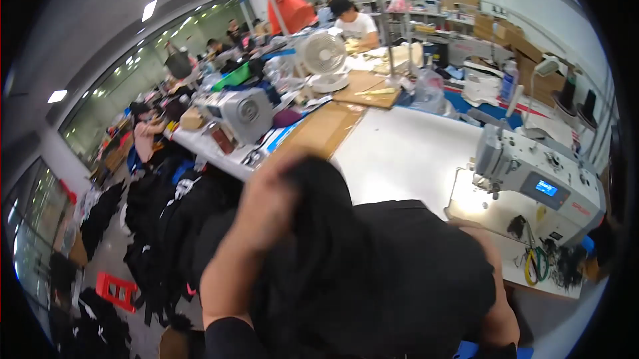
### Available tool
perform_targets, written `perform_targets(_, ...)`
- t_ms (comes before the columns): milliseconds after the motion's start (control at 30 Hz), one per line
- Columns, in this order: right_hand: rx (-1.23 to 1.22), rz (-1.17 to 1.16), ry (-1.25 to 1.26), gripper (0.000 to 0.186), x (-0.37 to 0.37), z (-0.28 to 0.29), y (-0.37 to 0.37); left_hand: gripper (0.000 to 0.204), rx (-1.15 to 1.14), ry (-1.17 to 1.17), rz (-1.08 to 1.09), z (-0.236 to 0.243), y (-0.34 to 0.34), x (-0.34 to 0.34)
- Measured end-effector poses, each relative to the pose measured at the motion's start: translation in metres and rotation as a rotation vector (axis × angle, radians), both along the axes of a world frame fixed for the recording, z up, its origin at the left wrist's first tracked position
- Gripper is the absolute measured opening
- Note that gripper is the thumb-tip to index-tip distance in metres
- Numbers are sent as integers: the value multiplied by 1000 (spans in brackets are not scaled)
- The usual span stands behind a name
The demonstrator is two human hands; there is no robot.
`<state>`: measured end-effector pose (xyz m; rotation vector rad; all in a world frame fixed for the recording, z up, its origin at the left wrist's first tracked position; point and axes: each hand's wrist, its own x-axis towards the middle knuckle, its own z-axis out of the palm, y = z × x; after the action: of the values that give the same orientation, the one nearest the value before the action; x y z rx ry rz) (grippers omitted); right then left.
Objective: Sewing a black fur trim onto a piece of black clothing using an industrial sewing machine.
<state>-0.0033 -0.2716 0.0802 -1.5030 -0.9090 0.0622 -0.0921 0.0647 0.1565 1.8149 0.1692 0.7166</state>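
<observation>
My left hand, blurred, is raised at the middle, closed on a bunched fold of black fabric. The black piece fills the lower middle of the view, over the front of the white table. My right hand is at the fabric's right side, mostly covered by it, so its fingers are hidden. Just right of it are a sewing machine with a lit screen and scissors with yellow and green handles beside dark thread scraps.
Brown board, a grey machine and a white fan lie beyond. Several co-workers work behind, including one in white and one in pink. Black garment piles and a red stool are left on the floor.
</observation>
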Motion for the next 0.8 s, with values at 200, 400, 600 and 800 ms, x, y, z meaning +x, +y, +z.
perform_targets(200, -803, 96, 408, 51, 63, -4, 31, 44, 86, -273, -218, 150, 61, 238)
perform_targets(400, -510, -379, 387, 50, 99, -135, -2, 80, 661, 346, -422, 5, -7, 238)
perform_targets(600, -388, -442, 370, 75, 65, -138, 0, 88, 1048, 831, -462, -172, -35, 169)
perform_targets(800, -608, -469, -165, 88, 64, -139, 28, 56, 1117, 438, -303, -245, -32, 249)
